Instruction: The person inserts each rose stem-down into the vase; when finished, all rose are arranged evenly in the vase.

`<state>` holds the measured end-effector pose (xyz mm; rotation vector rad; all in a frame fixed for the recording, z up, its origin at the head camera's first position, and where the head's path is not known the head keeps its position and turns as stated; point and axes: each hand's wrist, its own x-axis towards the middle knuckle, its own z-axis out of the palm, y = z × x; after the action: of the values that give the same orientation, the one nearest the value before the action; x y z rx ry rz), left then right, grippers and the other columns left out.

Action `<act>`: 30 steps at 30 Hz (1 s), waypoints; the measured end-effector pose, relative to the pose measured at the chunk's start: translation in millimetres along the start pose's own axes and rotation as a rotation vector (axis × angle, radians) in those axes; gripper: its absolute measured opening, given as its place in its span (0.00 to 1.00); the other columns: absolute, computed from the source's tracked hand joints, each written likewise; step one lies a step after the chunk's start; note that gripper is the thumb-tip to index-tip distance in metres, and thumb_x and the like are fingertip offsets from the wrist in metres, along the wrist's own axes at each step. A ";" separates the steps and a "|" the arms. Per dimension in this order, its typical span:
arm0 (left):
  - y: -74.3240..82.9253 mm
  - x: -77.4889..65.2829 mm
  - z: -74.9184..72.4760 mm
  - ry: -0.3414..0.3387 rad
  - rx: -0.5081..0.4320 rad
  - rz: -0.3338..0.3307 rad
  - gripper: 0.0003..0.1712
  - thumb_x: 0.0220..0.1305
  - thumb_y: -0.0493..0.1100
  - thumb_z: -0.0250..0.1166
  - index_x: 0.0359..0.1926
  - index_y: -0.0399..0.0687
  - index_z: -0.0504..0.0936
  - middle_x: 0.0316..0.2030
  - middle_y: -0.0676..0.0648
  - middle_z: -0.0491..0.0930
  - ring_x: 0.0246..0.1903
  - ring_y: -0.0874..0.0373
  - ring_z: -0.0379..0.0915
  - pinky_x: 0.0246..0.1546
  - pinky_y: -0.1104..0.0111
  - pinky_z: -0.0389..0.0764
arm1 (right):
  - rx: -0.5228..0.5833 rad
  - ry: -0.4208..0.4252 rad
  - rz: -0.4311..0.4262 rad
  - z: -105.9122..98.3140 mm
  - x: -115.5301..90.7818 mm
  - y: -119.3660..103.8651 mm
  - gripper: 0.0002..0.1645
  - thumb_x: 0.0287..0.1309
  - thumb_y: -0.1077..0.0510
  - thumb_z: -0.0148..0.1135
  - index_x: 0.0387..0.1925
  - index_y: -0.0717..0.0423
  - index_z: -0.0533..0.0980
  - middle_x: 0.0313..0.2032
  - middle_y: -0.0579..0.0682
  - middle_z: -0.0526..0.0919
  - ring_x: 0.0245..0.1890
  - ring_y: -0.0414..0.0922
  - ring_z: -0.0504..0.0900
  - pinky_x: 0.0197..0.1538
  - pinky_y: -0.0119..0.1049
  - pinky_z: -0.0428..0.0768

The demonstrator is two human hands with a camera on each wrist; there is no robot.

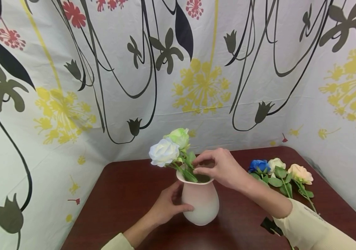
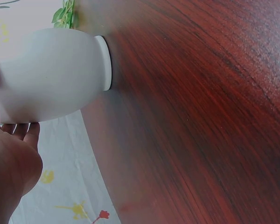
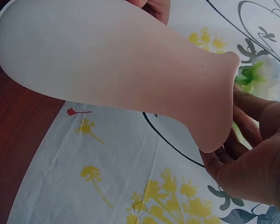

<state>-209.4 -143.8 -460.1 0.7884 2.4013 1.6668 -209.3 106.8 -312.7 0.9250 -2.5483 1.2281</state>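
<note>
A white vase with a pinkish neck stands on the table. My left hand grips its side, the thumb on the front and the fingers round behind, as the left wrist view also shows. A pale blue-white rose and a light green rose lean out over the left of the rim. My right hand is over the vase mouth, thumb and forefinger apart, their tips right at the green leaves. In the right wrist view, the fingers of the right hand reach round the flared rim.
On the right of the dark red table lie a blue rose, a cream rose and a peach rose with leafy stems. A small black object lies near the right sleeve. A patterned cloth hangs behind the table.
</note>
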 end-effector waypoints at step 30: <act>-0.5 0.0 1.1 0.017 0.018 0.023 0.49 0.59 0.49 0.83 0.78 0.69 0.68 0.67 0.56 0.78 0.62 0.56 0.78 0.62 0.62 0.80 | 0.232 0.142 0.201 -36.4 -28.1 28.4 0.26 0.63 0.49 0.79 0.59 0.51 0.85 0.55 0.48 0.89 0.54 0.45 0.88 0.54 0.35 0.85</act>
<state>-209.1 -143.0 -461.0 0.8102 2.4312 1.6691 -208.0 160.5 -318.7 0.6041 -2.4713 1.6115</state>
